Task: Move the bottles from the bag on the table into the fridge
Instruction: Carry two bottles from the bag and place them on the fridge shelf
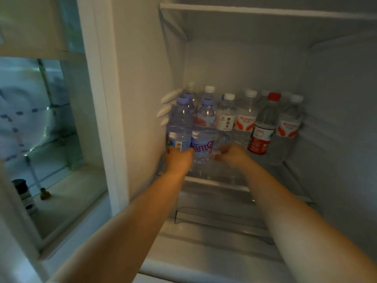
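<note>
Inside the fridge [234,64], both arms reached in to the glass shelf [216,183]; the left hand [178,158] held the bottom of a bottle with a purple cap [179,123], its fingers curled round it; that bottle stood at the left end of the shelf, close to the fridge's left wall; the right hand [232,155] was curled round the bottom of a second purple-cap bottle [205,129], just beside the first, and the two bottles touched. Behind them stood more bottles with white caps; to the right stood a bottle with a white label and dark writing [226,117], then a bottle with an orange and white label [244,119], then a bottle with a red cap [263,125] that leaned a little to the left, then one more orange-label bottle [288,127] near the right wall. Left of the fridge was a window [34,111]; on its sill stood a dark jar [22,190] and a small brown thing [44,194], too blurry to name.
</note>
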